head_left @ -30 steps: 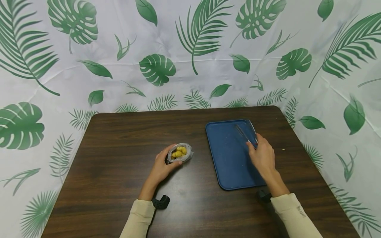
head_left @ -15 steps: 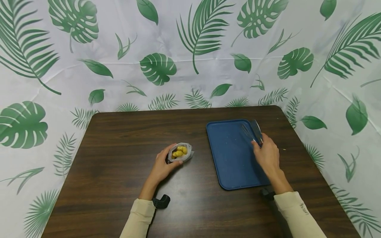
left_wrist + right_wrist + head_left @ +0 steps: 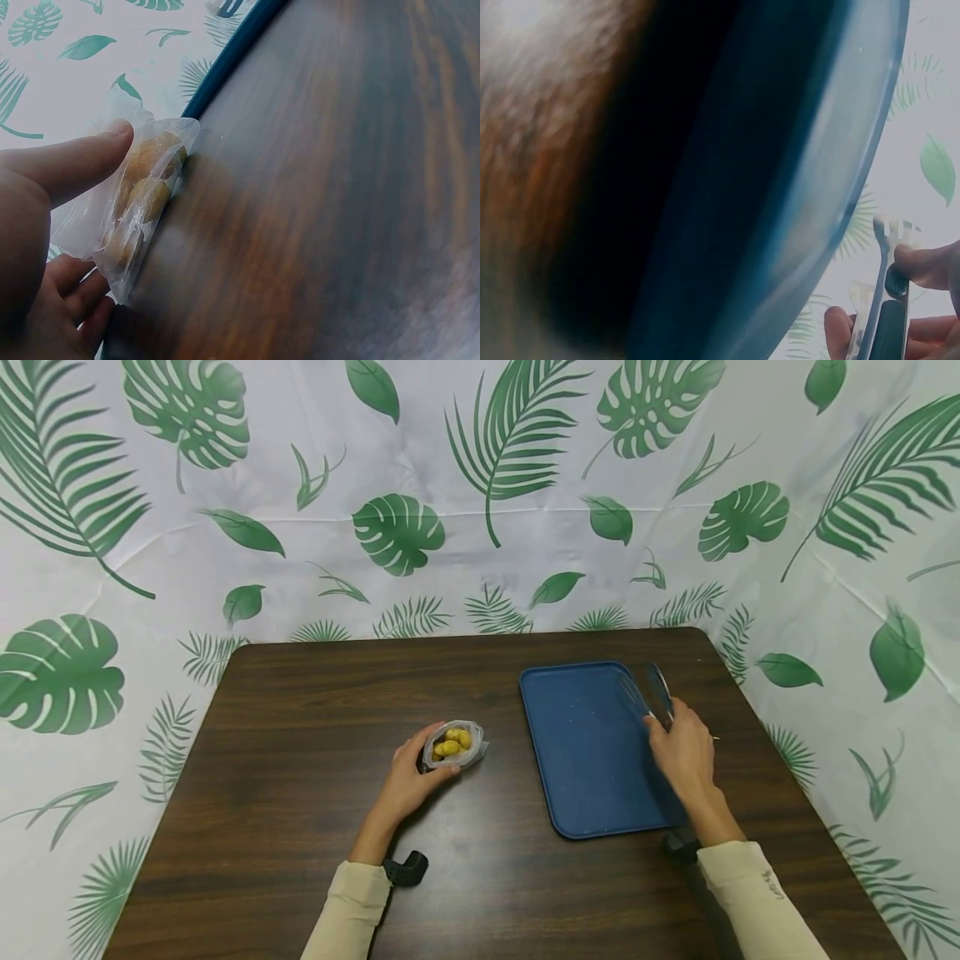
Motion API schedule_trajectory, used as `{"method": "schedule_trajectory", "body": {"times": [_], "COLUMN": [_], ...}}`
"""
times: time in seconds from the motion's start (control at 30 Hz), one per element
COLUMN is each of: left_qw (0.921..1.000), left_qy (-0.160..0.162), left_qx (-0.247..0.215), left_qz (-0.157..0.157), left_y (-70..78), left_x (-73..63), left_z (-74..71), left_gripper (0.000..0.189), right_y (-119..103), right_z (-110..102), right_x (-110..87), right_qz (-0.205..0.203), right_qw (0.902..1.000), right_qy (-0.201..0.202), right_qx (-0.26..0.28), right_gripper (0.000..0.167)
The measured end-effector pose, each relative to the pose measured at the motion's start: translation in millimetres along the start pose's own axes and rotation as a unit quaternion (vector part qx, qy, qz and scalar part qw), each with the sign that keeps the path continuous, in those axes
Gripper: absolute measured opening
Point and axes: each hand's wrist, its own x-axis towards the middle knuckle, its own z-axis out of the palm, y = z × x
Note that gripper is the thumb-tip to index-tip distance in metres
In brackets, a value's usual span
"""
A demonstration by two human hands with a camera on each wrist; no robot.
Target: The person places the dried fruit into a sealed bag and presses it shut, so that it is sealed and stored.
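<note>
My left hand (image 3: 405, 787) grips a small clear plastic bag (image 3: 474, 757) standing on the table, thumb on the near side and fingers around the far side. Inside its open top lie several small yellow rounded pieces (image 3: 451, 747); the left wrist view shows them through the plastic (image 3: 148, 199). On the right, my right hand (image 3: 684, 752) holds metal tongs (image 3: 662, 689) by their arms, the two tips spread apart and pointing away over the far right corner of the blue tray (image 3: 585, 760). In the right wrist view the tongs (image 3: 889, 330) have dark inlays, pinched between thumb and fingers.
The dark wooden table (image 3: 315, 693) extends around the bag and tray. Small crumbs dot the tray's surface. A leaf-patterned cloth (image 3: 315, 527) hangs behind and beside the table. Each wrist wears a black camera mount (image 3: 407, 869).
My right hand has moved right with the tongs, from over the tray to its right edge. The left hand and the bag have stayed in place.
</note>
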Motion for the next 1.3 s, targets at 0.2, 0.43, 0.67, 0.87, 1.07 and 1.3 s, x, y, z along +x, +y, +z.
{"method": "schedule_trajectory", "body": {"times": [0.2,0.43,0.67,0.87,1.07,1.3], "left_qw": [1.0000,1.0000,0.9999,0.9998,0.9999,1.0000], "left_qy": [0.000,0.000,-0.002,-0.007,-0.007,-0.003], "left_qx": [-0.004,-0.006,0.001,-0.003,0.001,0.003], "left_qz": [-0.003,-0.006,-0.013,-0.017,-0.014,-0.005], "left_y": [1.8,2.1,2.7,2.1,1.9,1.2], "left_x": [-0.2,-0.2,0.4,0.6,-0.2,-0.9], "left_z": [-0.8,-0.7,-0.7,-1.5,-1.9,-0.8], "left_gripper": [0.076,0.075,0.076,0.077,0.076,0.075], "right_y": [7,15,22,30,38,44], "right_z": [-2,-6,-8,-7,-6,-7], "right_x": [0.8,4.5,8.5,9.5,10.6,13.1], "right_qz": [0.006,0.015,0.040,0.057,0.068,0.077], "right_qw": [0.9999,0.9998,0.9991,0.9982,0.9975,0.9961], "right_qy": [-0.005,-0.007,-0.011,-0.014,-0.018,-0.033], "right_qx": [0.010,0.008,0.004,0.001,-0.010,-0.031], "right_gripper": [0.055,0.055,0.057,0.059,0.060,0.055]}}
